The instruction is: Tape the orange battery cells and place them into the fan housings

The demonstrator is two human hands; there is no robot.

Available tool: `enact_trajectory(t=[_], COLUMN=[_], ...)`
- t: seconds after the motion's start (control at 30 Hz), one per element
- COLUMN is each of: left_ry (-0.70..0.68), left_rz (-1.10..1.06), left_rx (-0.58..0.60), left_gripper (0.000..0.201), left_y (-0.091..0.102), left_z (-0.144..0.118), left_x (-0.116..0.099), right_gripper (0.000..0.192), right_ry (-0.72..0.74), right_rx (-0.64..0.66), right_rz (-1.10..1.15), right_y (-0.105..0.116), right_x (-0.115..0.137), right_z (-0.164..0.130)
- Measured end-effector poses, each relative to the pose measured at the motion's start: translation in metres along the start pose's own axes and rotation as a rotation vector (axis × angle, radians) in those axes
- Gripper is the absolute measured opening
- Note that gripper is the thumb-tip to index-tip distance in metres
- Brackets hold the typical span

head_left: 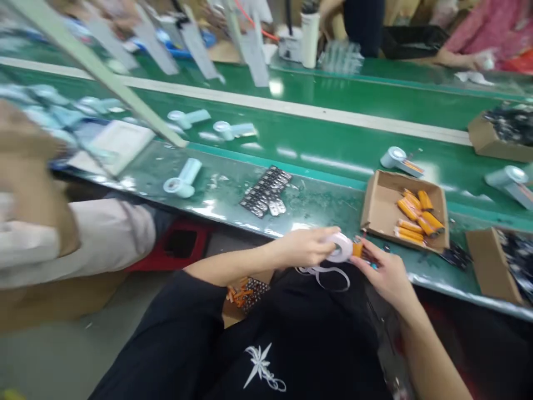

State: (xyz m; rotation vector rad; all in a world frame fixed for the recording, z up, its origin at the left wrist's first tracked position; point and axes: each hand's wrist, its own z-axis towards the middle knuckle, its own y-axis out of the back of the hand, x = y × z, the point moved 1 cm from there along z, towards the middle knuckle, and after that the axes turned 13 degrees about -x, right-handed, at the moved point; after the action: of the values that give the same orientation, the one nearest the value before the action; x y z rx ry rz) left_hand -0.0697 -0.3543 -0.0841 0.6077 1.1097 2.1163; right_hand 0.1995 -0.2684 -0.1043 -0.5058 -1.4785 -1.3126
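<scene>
At lower centre we see our left hand [306,246] gripping a white tape roll [340,247]; our right hand [385,272] pinches an orange battery [357,249] against it; just right, a cardboard box [381,205] of batteries sits on the green counter [316,200]; black strips [266,191] lie at centre

Open cardboard box [377,208] on the green bench [316,200], w/ orange cylinders [416,216] lying inside at its right half. Left of it, a flat group of small dark parts [266,191]. Further left a pale blue device [183,179] lies on its side. On the conveyor belt [325,141] more such devices, e.g. one [233,130] near center and one [400,159] just behind the box. At far right, two cardboard boxes w/ dark parts [506,125].
</scene>
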Motion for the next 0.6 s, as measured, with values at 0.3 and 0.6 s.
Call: enact_trajectory(t=[0.3,0.6], left_ry=[0.235,0.285], left_rz=[0.235,-0.083], left_rx=[-0.096,-0.031], left_gripper=[0.028,0.031], left_y=[-0.018,-0.047], left_z=[0.026,-0.007], left_x=[-0.018,-0.064], right_gripper=[0.041,0.038], right_ry=[-0.189,-0.154], right_rx=[-0.563,-0.811], right_rz=[0.652,0.616], right_y=[-0.048,-0.018], right_x=[0.003,0.021], right_z=[0.02,0.036])
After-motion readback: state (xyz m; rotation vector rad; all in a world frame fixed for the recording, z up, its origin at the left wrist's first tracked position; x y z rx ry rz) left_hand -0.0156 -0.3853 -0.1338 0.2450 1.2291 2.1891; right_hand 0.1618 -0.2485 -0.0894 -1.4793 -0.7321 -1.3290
